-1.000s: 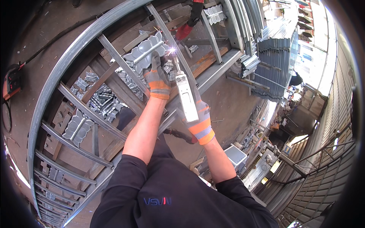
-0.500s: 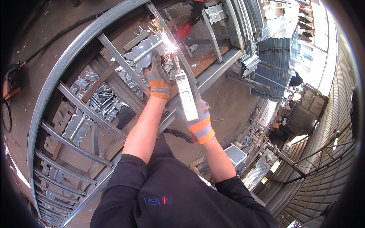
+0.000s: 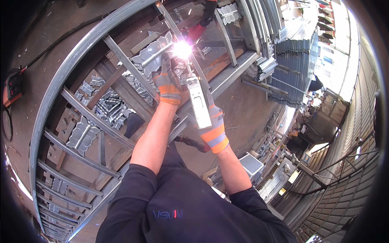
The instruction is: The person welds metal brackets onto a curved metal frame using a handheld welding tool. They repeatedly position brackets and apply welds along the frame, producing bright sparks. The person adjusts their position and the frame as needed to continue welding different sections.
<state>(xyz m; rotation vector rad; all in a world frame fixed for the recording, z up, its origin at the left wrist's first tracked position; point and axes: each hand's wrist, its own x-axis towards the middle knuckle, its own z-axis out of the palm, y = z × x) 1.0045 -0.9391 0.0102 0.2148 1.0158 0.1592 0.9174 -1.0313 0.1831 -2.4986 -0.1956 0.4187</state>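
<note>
My left hand (image 3: 167, 83), in a grey and orange striped glove, grips the lower edge of a grey metal butterfly-shaped ornament (image 3: 150, 56). The ornament lies against a crossbar (image 3: 170, 22) of a curved metal frame (image 3: 60, 67). Wrapped around a white handheld welding gun (image 3: 198, 103), my right hand (image 3: 214, 128) wears a matching glove. At the gun's tip a bright white-violet glare covers the spot where ornament and crossbar meet, so the joint itself is hidden.
A second butterfly ornament (image 3: 83, 135) rests among the bars at left. Small metal pieces (image 3: 111, 107) lie heaped beneath the frame. A red and black item (image 3: 197, 31) is just beyond the glare. Stacked metal profiles (image 3: 293, 65) stand at right; a cable (image 3: 67, 34) crosses the floor.
The glare at the gun's tip has grown larger and rounder, and the orange spray of sparks above it has mostly gone. Both hands stay nearly in place.
</note>
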